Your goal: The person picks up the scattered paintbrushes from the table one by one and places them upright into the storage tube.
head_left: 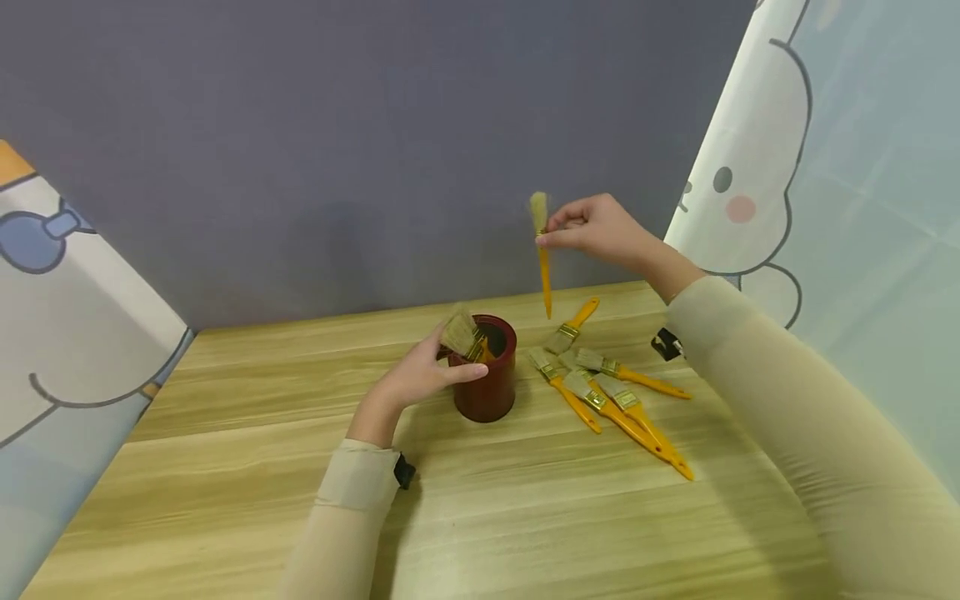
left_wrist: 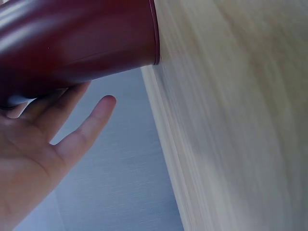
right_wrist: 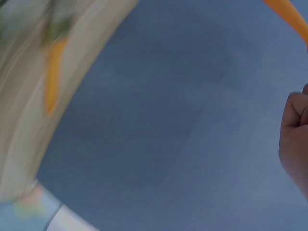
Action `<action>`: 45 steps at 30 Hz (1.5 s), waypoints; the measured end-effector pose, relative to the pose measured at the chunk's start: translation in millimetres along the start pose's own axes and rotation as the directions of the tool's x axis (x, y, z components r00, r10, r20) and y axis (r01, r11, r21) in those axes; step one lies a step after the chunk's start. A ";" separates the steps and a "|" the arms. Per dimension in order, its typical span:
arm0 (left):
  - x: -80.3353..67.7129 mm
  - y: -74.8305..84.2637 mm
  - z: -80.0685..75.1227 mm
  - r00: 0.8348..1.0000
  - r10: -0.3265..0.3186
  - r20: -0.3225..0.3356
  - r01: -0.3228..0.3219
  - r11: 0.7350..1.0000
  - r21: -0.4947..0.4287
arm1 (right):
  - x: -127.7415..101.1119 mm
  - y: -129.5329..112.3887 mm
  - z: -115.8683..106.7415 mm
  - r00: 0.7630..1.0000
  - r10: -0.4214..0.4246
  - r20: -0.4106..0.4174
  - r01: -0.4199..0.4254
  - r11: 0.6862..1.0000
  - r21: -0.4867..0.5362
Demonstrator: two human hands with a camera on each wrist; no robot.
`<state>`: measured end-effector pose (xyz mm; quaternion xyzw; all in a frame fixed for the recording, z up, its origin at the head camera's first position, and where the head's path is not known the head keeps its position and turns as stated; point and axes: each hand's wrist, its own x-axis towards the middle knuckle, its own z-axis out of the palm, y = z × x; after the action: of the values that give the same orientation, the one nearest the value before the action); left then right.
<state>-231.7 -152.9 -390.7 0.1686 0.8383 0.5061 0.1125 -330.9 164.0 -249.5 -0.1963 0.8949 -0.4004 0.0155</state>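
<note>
My left hand [head_left: 415, 372] holds a dark red cylindrical cup [head_left: 491, 392] upright on the table, the thumb across the near side of its rim. In the left wrist view, some fingers lie against the cup wall [left_wrist: 91, 38] and one finger sticks out away from it. Inside the cup leans a paintbrush, its pale bristles [head_left: 458, 332] above the rim. Up and to the right, my right hand [head_left: 600, 229] pinches another paintbrush [head_left: 544, 275] near its ferrule, bristles up and yellow handle pointing down. Part of that handle [right_wrist: 288, 14] shows in the right wrist view.
Several yellow-handled paintbrushes [head_left: 626, 400] lie in an overlapping pile right of the cup on the wood-grain table [head_left: 262, 433]. A grey wall [head_left: 360, 167] rises behind the table. Cartoon-printed panels [head_left: 847, 167] stand at both sides.
</note>
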 end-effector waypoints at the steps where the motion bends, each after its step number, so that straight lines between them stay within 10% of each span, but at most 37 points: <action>1: 0.7 0.0 0.0 1.000 0.001 0.000 -0.001 1.000 -0.004 | 0.7 -7.7 4.7 1.000 -0.018 -0.012 0.018 1.000 0.018; 12: 6.4 0.6 2.2 1.000 0.000 0.020 0.000 1.000 -0.028 | -15.0 -31.5 67.4 0.991 -0.110 -0.078 0.125 0.966 0.224; 27: 5.9 1.4 3.9 0.999 0.016 0.030 -0.015 1.000 -0.027 | -30.1 5.4 124.5 0.994 -0.110 0.010 0.109 0.991 0.080; 45: 6.0 0.6 4.7 1.000 -0.001 0.024 0.001 1.000 -0.009 | -35.8 23.9 137.0 0.996 -0.090 0.014 0.090 0.996 -0.004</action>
<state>-235.4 -146.5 -392.4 0.1738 0.8346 0.5079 0.1234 -280.7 94.0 -364.4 -0.2392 0.8860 -0.3972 0.0031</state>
